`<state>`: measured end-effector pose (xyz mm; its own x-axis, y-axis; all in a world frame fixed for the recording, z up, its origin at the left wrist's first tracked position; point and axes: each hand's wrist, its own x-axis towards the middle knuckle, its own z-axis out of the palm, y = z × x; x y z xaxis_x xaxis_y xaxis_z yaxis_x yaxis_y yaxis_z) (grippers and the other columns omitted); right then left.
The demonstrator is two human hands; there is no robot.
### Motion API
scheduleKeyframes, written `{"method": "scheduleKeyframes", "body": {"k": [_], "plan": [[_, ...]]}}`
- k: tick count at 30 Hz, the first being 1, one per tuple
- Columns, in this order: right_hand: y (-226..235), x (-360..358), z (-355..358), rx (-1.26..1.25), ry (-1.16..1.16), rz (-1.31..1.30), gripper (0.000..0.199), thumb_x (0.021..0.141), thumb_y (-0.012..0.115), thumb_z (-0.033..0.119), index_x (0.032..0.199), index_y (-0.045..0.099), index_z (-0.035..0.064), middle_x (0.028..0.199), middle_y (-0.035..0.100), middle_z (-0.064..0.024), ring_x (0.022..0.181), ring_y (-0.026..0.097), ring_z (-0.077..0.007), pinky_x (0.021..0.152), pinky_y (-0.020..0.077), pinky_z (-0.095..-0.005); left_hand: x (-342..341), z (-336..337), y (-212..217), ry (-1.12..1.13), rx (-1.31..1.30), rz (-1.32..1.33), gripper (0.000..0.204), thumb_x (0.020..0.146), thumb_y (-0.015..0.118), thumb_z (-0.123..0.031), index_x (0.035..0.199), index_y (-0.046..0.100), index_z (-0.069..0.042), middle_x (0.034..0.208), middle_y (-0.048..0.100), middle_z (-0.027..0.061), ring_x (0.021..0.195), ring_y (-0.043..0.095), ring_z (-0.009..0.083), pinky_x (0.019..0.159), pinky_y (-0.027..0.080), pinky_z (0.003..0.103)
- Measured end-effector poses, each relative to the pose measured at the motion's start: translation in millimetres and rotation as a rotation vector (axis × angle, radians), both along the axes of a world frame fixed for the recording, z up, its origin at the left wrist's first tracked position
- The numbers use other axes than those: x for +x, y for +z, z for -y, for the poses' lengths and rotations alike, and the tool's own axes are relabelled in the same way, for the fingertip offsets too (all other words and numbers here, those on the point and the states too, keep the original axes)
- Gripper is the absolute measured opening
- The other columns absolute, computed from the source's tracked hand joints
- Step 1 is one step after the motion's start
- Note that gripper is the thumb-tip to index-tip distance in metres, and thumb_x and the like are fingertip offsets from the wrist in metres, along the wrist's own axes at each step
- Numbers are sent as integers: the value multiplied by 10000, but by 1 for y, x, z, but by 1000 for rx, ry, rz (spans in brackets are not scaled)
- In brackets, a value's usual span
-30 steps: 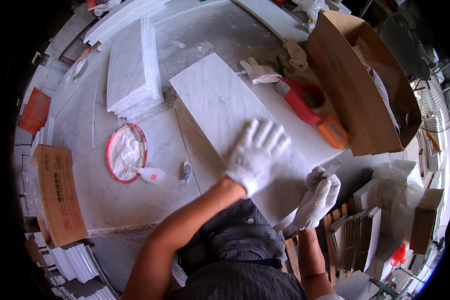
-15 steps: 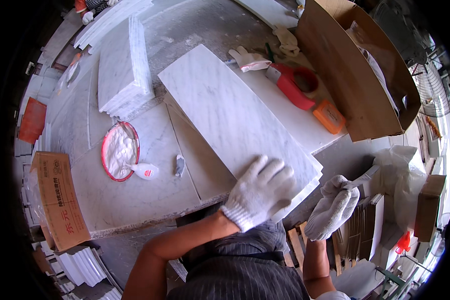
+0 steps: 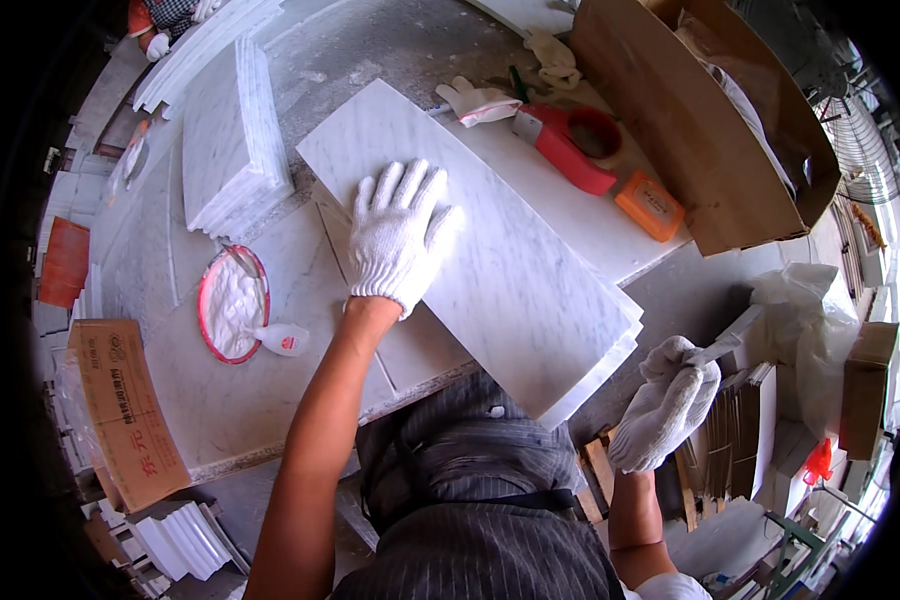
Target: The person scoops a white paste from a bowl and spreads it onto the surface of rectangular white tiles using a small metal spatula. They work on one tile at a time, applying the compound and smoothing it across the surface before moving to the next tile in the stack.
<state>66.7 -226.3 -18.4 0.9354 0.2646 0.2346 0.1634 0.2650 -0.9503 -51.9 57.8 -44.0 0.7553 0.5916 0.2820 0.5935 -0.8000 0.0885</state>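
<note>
My left hand [image 3: 400, 230], in a white knitted glove, lies flat with fingers spread on the far left part of a long grey-veined white marble slab [image 3: 510, 290]. At least one more slab edge shows beneath it. Off the slab's near right corner, my gloved right hand [image 3: 665, 405] is closed around a thin, flat grey blade [image 3: 727, 337] that looks like a scraper's; its handle is hidden in the fist. Left of my left forearm are a red-rimmed bowl [image 3: 203, 310] of white paste and a small white squeeze bottle [image 3: 286, 340] against its rim.
Stacked marble slabs [image 3: 230, 140] stand at the far left. Beyond the long slab lie a spare glove [image 3: 480, 103], a red tape dispenser [image 3: 565, 150] and an orange box [image 3: 650, 206]. An open carton [image 3: 690, 130] stands far right, another carton [image 3: 130, 400] near left. Someone's gloved hand [image 3: 157, 46] shows far left.
My left hand has moved from the slab's near end to its far left part, staying flat. My right hand keeps its grip on the blade. The view has shifted slightly.
</note>
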Motion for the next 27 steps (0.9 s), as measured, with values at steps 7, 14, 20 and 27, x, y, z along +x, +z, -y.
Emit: {"method": "scheduleKeyframes", "body": {"k": [7, 14, 20, 27], "plan": [[1, -12, -16, 17, 43, -67, 263, 1045, 500, 315, 1022, 529, 54, 942, 601, -93, 750, 476, -144, 688, 396, -294, -12, 72, 16, -220, -128, -67, 547, 925, 584, -453, 1353, 568, -113, 1457, 480, 151, 1382, 397, 353, 1165, 246, 536], [-5, -20, -21, 38, 184, -56, 199, 1043, 480, 215, 1050, 512, 19, 949, 616, -147, 757, 553, -167, 705, 473, -317, -23, 150, 31, -524, -365, 22, 488, 791, 698, -384, 1124, 616, -37, 1255, 543, 125, 1208, 482, 325, 1076, 366, 509], [-4, -27, -26, -42, 208, -14, 229, 1031, 496, 224, 1021, 523, -3, 909, 628, -161, 721, 561, -162, 671, 472, -291, -26, 123, 28, -473, -353, 89, 395, 787, 704, -268, 1116, 636, -60, 1270, 539, 103, 1234, 478, 307, 1084, 365, 511], [-15, -31, -25, -148, 249, -32, 219, 1002, 540, 226, 1018, 545, 8, 980, 648, -148, 765, 559, -150, 709, 460, -290, -19, 60, 23, -237, -183, 84, 354, 940, 593, -348, 1207, 642, -122, 1327, 572, 88, 1290, 473, 303, 1105, 343, 509]]}}
